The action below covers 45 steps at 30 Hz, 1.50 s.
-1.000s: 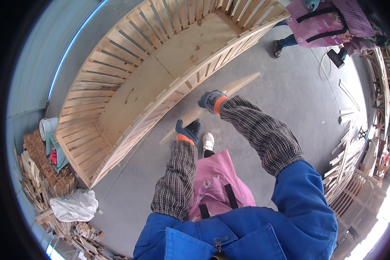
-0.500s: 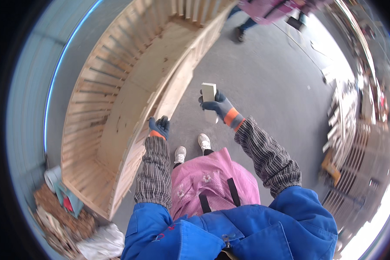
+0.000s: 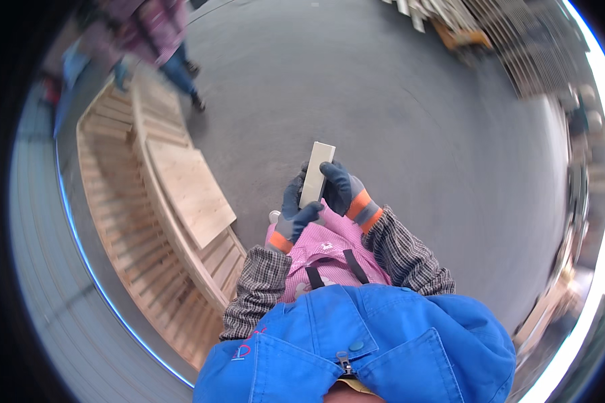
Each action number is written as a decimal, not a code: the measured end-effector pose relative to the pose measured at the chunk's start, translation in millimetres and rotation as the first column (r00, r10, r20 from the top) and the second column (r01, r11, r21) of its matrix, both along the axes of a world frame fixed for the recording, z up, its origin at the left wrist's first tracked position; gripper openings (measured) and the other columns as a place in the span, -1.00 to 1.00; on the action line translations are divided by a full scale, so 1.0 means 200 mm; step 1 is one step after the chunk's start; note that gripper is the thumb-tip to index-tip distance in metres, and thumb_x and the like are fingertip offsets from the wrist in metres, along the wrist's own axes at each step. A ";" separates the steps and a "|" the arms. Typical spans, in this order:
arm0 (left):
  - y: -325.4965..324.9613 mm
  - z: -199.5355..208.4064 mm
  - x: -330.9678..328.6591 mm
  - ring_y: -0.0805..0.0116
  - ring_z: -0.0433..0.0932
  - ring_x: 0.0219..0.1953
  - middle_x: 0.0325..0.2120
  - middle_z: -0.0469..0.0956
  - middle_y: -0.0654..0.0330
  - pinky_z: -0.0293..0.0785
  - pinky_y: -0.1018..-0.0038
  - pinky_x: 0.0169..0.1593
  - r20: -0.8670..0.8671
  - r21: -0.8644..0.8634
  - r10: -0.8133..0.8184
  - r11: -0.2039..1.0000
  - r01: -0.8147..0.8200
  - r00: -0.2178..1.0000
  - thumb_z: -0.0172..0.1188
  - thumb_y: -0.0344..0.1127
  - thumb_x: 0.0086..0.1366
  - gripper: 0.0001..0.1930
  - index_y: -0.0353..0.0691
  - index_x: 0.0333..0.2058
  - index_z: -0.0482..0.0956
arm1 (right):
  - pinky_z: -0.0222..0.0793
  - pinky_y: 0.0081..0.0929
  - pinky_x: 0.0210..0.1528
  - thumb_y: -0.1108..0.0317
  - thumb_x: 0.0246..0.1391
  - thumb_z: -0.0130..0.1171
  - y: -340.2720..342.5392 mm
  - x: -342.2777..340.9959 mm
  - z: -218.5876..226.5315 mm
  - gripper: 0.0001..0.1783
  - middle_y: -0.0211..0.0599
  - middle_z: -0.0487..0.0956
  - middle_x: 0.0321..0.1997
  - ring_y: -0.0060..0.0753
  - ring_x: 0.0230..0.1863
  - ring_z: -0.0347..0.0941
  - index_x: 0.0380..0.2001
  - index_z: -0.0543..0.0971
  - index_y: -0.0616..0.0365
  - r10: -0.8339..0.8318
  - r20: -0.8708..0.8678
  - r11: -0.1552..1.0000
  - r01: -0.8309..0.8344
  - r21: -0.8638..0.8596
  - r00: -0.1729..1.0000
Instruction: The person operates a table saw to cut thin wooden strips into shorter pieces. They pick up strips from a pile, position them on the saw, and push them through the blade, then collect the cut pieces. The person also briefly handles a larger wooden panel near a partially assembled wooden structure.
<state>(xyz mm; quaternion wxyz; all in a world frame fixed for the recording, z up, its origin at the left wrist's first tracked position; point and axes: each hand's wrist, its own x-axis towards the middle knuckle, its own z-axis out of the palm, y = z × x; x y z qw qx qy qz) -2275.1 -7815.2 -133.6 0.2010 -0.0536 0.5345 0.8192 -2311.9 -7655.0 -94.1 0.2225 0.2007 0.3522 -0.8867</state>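
Between the fingers of your left hand [image 3: 293,212] and right hand [image 3: 345,191], one pale, oblong bar [image 3: 318,169], tilting slightly, its upper end pointing away from you. Left fingers: clamping around the bar's lower end, the thumb lying across near its base. Right fingers: closing on the bar's right edge, the thumb pressing its upper face. Gloves: dark blue and grey, orange at the cuffs.

Left of the fingers, well apart: one long slatted wooden crate [image 3: 173,225], running lengthwise; one flat wooden board [image 3: 191,191], resting against the crate's side nearest you.

Far beyond the fingers, to the left: one person in pink [image 3: 158,30], standing by the crate's far end, blurring. Far beyond, to the right: slatted wooden panels [image 3: 528,47], lying stacked.

Below the fingers: one grey floor [image 3: 410,121]. Nearer you than the fingers: one pink apron [image 3: 326,252], which you are wearing under a blue jacket [image 3: 376,329].
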 end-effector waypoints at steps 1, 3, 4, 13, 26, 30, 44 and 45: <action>0.11 0.11 0.05 0.46 0.55 -0.26 -0.18 0.51 0.22 0.55 0.49 -0.26 0.050 -0.054 -0.148 0.987 0.151 0.988 0.25 -0.25 0.24 -0.37 -0.17 0.25 0.22 | 0.43 -0.30 0.10 0.28 0.22 0.08 0.13 0.11 0.03 -0.49 -0.18 0.47 -0.01 -0.27 0.03 0.44 0.19 0.28 0.21 -0.036 -0.059 0.999 0.035 -0.014 0.998; 0.33 0.21 0.21 0.41 0.51 -0.12 -0.07 0.49 0.17 0.50 0.45 -0.11 0.045 -0.171 -0.330 0.927 0.332 0.943 0.29 -0.29 0.20 -0.33 -0.19 0.26 0.23 | 0.42 -0.31 0.12 0.30 0.19 0.14 0.38 0.36 0.13 -0.45 -0.21 0.48 0.02 -0.35 0.04 0.44 0.20 0.30 0.22 -0.167 -0.083 0.971 0.178 0.161 0.983; 0.46 0.20 0.29 0.35 0.47 -0.02 -0.01 0.47 0.13 0.45 0.40 0.00 -0.019 -0.227 -0.390 0.898 0.376 0.921 0.31 -0.28 0.19 -0.33 -0.20 0.25 0.25 | 0.43 -0.31 0.11 0.31 0.18 0.16 0.55 0.50 0.16 -0.45 -0.22 0.48 0.03 -0.36 0.03 0.44 0.20 0.31 0.22 -0.228 -0.122 0.939 0.251 0.235 0.966; 1.86 0.32 1.31 0.28 0.52 -0.07 -0.07 0.52 0.07 0.48 0.37 -0.03 -0.321 -0.446 -0.731 0.678 0.585 0.603 0.33 -0.42 0.08 -0.34 -0.26 0.19 0.33 | 0.50 -0.52 -0.08 0.33 0.23 0.12 1.96 2.04 0.46 -0.67 -0.40 0.60 -0.13 -0.57 -0.12 0.52 0.03 0.56 0.17 -0.580 -0.364 0.549 0.680 0.486 0.729; 3.84 0.59 2.45 0.35 0.52 -0.09 -0.14 0.54 0.13 0.47 0.41 -0.02 -0.382 -0.475 -0.905 0.021 0.879 -0.185 0.26 -0.47 0.04 -0.39 -0.32 0.14 0.37 | 0.12 -0.69 -0.53 -0.19 0.28 -0.14 3.38 3.73 0.62 -0.35 -0.42 0.61 -0.25 -0.68 -0.51 0.25 0.03 0.58 0.15 -0.821 -0.288 0.392 0.854 0.342 0.493; 4.50 0.54 2.82 0.37 0.50 -0.07 -0.10 0.52 0.14 0.43 0.43 0.03 -0.302 -0.309 -0.882 -0.267 0.913 -0.361 0.28 -0.46 0.03 -0.37 -0.32 0.14 0.37 | 0.13 -0.69 -0.53 -0.18 0.31 -0.17 3.82 4.20 0.57 -0.35 -0.43 0.59 -0.28 -0.67 -0.52 0.28 0.01 0.57 0.17 -0.967 -0.221 0.079 0.974 0.210 0.127; 6.31 0.60 4.21 0.38 0.38 0.12 0.06 0.46 0.16 0.29 0.40 0.19 -0.291 -0.393 -0.551 -0.676 0.623 -0.782 0.28 -0.42 0.12 -0.33 -0.32 0.23 0.28 | 0.48 -0.53 -0.28 0.06 0.26 0.10 5.14 5.54 0.29 -0.69 -0.44 0.60 -0.39 -0.56 -0.38 0.53 -0.32 0.56 0.09 -0.910 -0.115 -0.335 0.869 -0.365 -0.399; 6.44 0.57 4.32 0.38 0.38 0.13 0.07 0.46 0.16 0.29 0.40 0.19 -0.325 -0.389 -0.539 -0.672 0.630 -0.777 0.28 -0.42 0.13 -0.34 -0.32 0.23 0.28 | 0.48 -0.54 -0.29 0.04 0.26 0.10 5.27 5.65 0.26 -0.67 -0.43 0.61 -0.39 -0.55 -0.38 0.53 -0.34 0.56 0.09 -0.899 -0.082 -0.360 0.833 -0.421 -0.431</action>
